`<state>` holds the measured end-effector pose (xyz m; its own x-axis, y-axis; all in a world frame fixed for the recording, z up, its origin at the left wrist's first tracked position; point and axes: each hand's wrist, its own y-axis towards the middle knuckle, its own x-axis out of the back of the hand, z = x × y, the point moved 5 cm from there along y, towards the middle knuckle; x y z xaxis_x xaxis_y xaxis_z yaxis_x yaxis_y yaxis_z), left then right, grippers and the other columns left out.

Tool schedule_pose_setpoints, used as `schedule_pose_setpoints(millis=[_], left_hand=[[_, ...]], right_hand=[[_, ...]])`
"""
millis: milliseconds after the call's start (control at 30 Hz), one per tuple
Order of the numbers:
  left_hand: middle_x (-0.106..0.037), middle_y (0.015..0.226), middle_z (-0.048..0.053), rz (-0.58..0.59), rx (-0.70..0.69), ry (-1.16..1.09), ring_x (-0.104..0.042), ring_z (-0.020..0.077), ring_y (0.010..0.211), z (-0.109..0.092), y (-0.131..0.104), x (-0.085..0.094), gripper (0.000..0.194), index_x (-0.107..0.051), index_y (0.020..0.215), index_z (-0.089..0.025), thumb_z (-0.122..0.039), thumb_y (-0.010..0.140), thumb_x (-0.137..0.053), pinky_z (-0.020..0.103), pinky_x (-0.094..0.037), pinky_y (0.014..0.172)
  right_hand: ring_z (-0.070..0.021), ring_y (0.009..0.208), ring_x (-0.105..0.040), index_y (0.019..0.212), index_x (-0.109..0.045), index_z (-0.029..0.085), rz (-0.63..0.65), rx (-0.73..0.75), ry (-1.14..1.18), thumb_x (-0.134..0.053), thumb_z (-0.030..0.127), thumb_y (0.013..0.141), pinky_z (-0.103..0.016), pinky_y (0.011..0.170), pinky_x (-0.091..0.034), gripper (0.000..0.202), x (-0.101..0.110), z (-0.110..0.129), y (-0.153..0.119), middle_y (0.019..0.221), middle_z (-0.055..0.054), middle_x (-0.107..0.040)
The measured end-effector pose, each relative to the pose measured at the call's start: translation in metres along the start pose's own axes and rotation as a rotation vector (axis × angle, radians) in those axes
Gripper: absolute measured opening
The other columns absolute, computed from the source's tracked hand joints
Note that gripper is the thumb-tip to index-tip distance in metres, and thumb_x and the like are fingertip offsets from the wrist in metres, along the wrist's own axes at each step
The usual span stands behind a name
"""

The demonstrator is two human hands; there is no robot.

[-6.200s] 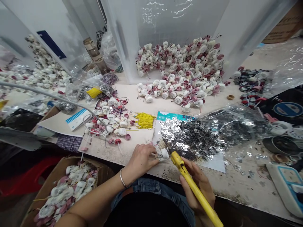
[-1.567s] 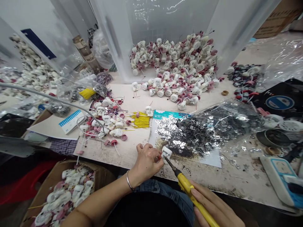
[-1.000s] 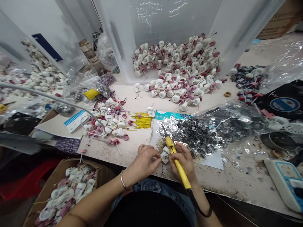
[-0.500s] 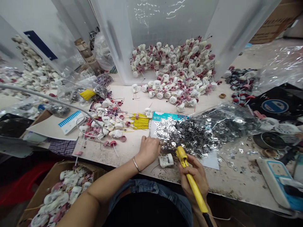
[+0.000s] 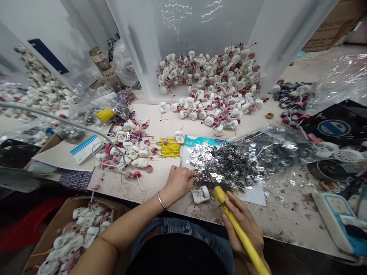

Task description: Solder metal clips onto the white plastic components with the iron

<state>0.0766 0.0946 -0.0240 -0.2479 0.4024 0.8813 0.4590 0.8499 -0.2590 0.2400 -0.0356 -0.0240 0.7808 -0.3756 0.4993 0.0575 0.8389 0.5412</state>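
Observation:
My left hand point(image 5: 179, 182) reaches into the near edge of a heap of small shiny metal pieces point(image 5: 229, 164), its fingertips pinched there; what they hold is too small to see. My right hand point(image 5: 246, 229) grips a yellow-handled tool point(image 5: 237, 229) whose tip points toward the heap. A white plastic socket part point(image 5: 201, 194) lies loose on the table between both hands, touched by neither.
A big pile of white and pink parts point(image 5: 215, 84) spills from a clear bin at the back. More parts and yellow wires point(image 5: 170, 147) lie left. A cardboard box point(image 5: 71, 233) of parts sits lower left. A white and blue device point(image 5: 338, 217) is at right.
The left hand let go of the white part, which now lies on the table, and moved up to the metal heap. The right hand drew the yellow tool back toward me.

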Motion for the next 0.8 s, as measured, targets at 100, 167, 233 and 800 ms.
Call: schedule_pose_setpoints(millis=[100,167,233,800], left_hand=[[-0.075,0.09,0.005,0.024,0.004,-0.009,-0.064,0.0218,0.089,0.001,0.004,-0.002,0.024,-0.075,0.094,-0.024,-0.027,0.092,-0.051,0.035,-0.034,0.08],[-0.075,0.091,0.005,0.023,0.022,-0.02,-0.065,0.0222,0.09,0.002,0.006,-0.003,0.023,-0.075,0.094,-0.023,-0.027,0.092,-0.052,0.035,-0.034,0.081],[-0.075,0.09,0.006,0.029,0.037,-0.022,-0.065,0.0224,0.089,0.002,0.006,-0.002,0.023,-0.075,0.092,-0.023,-0.028,0.091,-0.052,0.035,-0.034,0.081],[-0.074,0.08,0.005,0.074,0.058,0.025,-0.064,0.0213,0.078,-0.003,0.009,0.006,0.022,-0.075,0.081,-0.021,-0.024,0.086,-0.053,0.034,-0.035,0.076]], right_hand=[[-0.023,0.11,-0.064,0.129,-0.054,0.017,0.051,0.024,0.037,-0.056,0.006,0.081,-0.034,0.088,-0.059,0.049,0.01,0.003,0.0,0.123,-0.009,-0.063],[-0.0227,0.106,-0.067,0.122,-0.058,0.018,0.047,0.004,0.056,-0.057,0.007,0.081,-0.033,0.085,-0.06,0.043,0.014,0.002,0.0,0.118,-0.008,-0.066],[-0.0232,0.104,-0.068,0.12,-0.059,0.018,0.051,-0.018,0.051,-0.057,0.009,0.081,-0.034,0.084,-0.061,0.04,0.014,-0.001,0.0,0.117,-0.009,-0.066],[-0.0234,0.103,-0.068,0.12,-0.06,0.017,0.035,0.018,0.07,-0.06,0.006,0.078,-0.034,0.083,-0.061,0.043,0.016,0.001,-0.002,0.116,-0.01,-0.067]])
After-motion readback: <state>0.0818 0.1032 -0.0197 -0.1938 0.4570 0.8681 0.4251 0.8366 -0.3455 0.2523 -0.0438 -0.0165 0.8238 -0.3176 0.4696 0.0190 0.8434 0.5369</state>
